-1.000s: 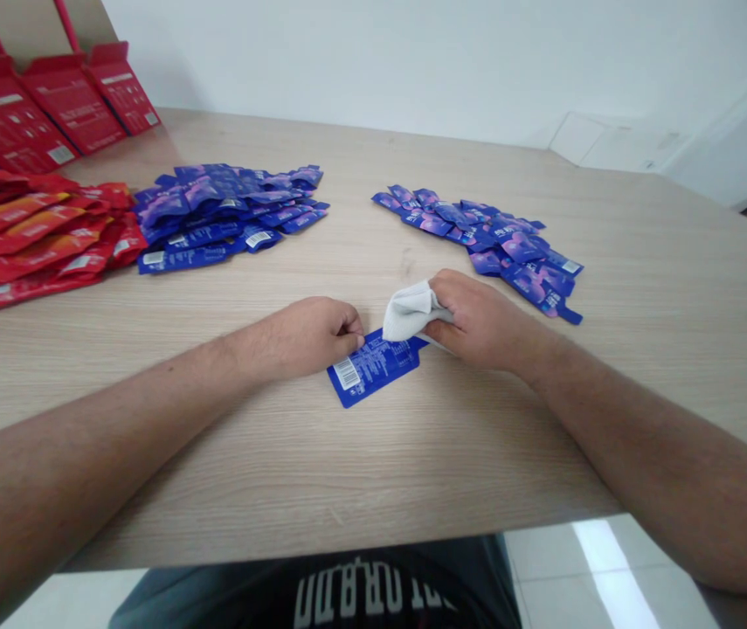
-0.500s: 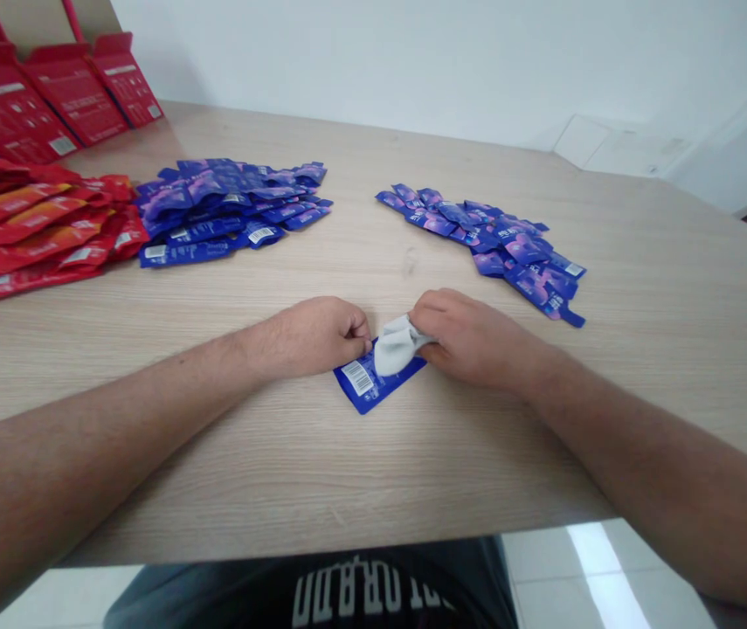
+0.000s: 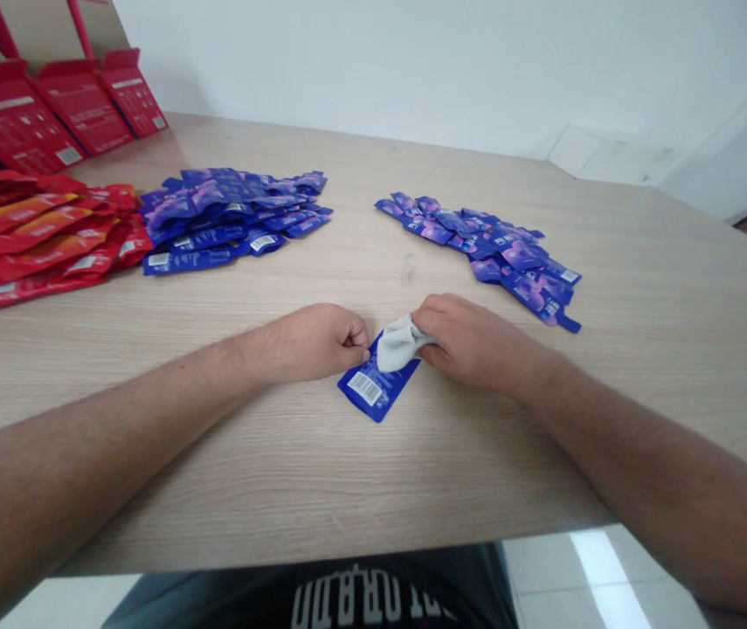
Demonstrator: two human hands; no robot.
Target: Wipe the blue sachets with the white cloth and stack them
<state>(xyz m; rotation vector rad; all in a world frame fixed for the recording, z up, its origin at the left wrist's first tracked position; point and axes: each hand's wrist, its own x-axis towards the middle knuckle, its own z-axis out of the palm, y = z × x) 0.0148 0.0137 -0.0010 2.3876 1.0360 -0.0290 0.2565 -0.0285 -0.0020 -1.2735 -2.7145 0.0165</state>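
A blue packet (image 3: 373, 395) with a white barcode lies flat on the table in front of me. My left hand (image 3: 337, 342) is closed at its upper left edge, thumb and curled fingers pinching the packet there. Bunched in my right hand (image 3: 455, 336) is a whitish cloth (image 3: 397, 345), pressed on the packet's face and covering its upper part. The fingertips of the right hand are partly hidden behind the cloth.
A pile of blue packets (image 3: 216, 214) lies back left, beside a heap of red packets (image 3: 38, 231). Red boxes (image 3: 72, 105) with raised flaps stand behind them. More blue packets (image 3: 497, 245) spread across the back right. A white wall (image 3: 373, 70) borders the table.
The blue packet has turned slightly on the table, its barcode end swinging a little to the right. Both hands keep their hold. The view has tilted slightly upward.
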